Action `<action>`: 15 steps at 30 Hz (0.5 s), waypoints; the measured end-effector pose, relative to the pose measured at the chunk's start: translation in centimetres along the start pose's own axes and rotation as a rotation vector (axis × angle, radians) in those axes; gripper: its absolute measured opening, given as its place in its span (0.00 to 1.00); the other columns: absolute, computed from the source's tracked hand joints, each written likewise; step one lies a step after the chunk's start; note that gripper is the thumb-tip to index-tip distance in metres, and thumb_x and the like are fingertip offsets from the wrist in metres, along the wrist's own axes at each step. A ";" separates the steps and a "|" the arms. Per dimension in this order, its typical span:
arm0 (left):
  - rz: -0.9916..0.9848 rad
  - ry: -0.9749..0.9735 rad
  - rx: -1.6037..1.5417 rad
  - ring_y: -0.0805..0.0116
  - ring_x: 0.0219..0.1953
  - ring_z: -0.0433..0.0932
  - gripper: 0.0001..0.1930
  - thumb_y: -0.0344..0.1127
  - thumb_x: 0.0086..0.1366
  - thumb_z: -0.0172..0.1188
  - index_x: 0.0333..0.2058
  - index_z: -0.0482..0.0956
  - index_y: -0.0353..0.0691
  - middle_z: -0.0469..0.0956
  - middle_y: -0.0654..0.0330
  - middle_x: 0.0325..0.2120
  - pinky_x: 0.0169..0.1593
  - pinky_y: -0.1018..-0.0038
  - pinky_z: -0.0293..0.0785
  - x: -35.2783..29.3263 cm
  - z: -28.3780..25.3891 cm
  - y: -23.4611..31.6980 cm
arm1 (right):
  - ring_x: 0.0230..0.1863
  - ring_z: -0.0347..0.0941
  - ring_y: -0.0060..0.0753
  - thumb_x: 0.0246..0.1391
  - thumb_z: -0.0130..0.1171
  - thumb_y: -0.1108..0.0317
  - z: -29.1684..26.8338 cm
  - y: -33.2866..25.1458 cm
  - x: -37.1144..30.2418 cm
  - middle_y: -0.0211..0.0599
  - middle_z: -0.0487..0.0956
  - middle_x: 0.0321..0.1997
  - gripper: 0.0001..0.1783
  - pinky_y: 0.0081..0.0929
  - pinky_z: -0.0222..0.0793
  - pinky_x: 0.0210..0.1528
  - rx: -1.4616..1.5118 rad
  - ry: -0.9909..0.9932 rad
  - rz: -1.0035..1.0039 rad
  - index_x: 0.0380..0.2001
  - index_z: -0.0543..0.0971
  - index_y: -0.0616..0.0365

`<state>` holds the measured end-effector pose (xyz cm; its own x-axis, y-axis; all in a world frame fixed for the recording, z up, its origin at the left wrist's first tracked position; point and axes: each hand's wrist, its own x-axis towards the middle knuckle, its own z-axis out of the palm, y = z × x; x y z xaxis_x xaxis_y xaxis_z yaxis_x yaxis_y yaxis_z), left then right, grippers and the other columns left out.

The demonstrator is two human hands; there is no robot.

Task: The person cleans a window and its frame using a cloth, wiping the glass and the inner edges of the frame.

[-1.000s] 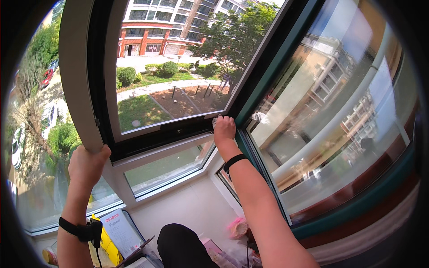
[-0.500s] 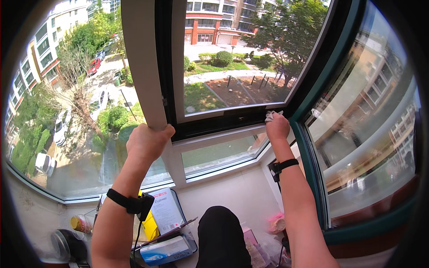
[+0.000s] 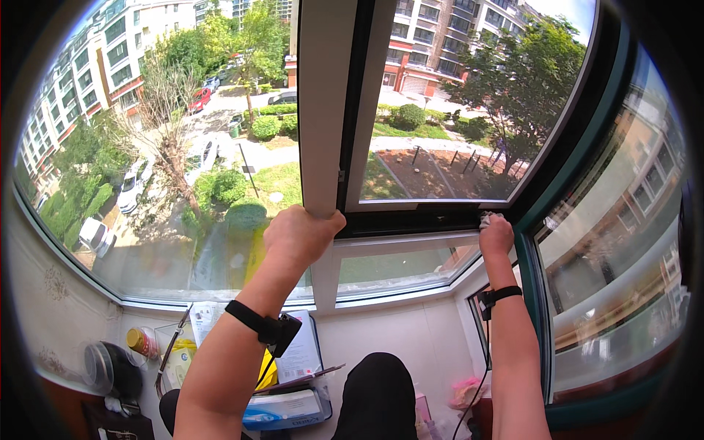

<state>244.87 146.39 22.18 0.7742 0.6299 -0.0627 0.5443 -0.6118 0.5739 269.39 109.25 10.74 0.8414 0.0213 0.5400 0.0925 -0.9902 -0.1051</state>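
Note:
My left hand (image 3: 299, 236) is closed around the lower part of the pale upright window post (image 3: 321, 110). A crumpled greyish cloth (image 3: 486, 218) is bunched in the closed fingers of my right hand (image 3: 498, 236). That hand presses at the right end of the black lower window rail (image 3: 411, 223), close to the corner. Most of the cloth is hidden under my fingers. Above the rail is a window pane (image 3: 440, 176) in a black frame. Each wrist wears a black strap with a small device.
A green-framed pane (image 3: 539, 330) stands at my right. Below lies a pale sill (image 3: 367, 330) with my dark-clothed knee (image 3: 374, 396) over it. To the left are a blue-and-white box (image 3: 286, 411), a white box (image 3: 299, 352), a red-lidded jar (image 3: 139, 340) and a dark container (image 3: 110, 370).
My view has swung left, so the window and both hands appear farther right and lower. My left hand keeps its grip on the post; the cloth remains in my right hand near the corner.

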 end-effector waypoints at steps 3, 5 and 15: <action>-0.013 0.026 -0.066 0.45 0.42 0.87 0.32 0.66 0.58 0.60 0.34 0.89 0.37 0.87 0.45 0.33 0.48 0.58 0.81 -0.1 1.5 0.1 | 0.39 0.81 0.59 0.58 0.60 0.61 -1.4 0.1 -0.8 0.51 0.83 0.33 0.10 0.54 0.77 0.45 0.142 0.034 0.014 0.33 0.86 0.53; -0.013 0.069 -0.077 0.44 0.41 0.87 0.33 0.67 0.59 0.60 0.34 0.89 0.37 0.87 0.44 0.32 0.47 0.58 0.81 -0.6 2.4 0.1 | 0.40 0.80 0.59 0.59 0.60 0.61 -1.3 -1.5 -2.3 0.50 0.83 0.33 0.10 0.54 0.76 0.44 0.203 0.050 -0.028 0.32 0.86 0.53; 0.024 0.190 -0.104 0.44 0.38 0.87 0.32 0.65 0.65 0.58 0.32 0.88 0.35 0.86 0.44 0.30 0.44 0.56 0.82 -1.5 6.4 -2.4 | 0.42 0.79 0.55 0.61 0.57 0.60 0.2 -0.6 -1.5 0.45 0.82 0.36 0.10 0.51 0.77 0.44 0.045 0.086 -0.157 0.33 0.83 0.52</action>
<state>244.49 143.79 15.68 0.7063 0.7006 0.1015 0.4824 -0.5813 0.6553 268.17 109.81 9.83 0.7663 0.1610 0.6219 0.2443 -0.9684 -0.0502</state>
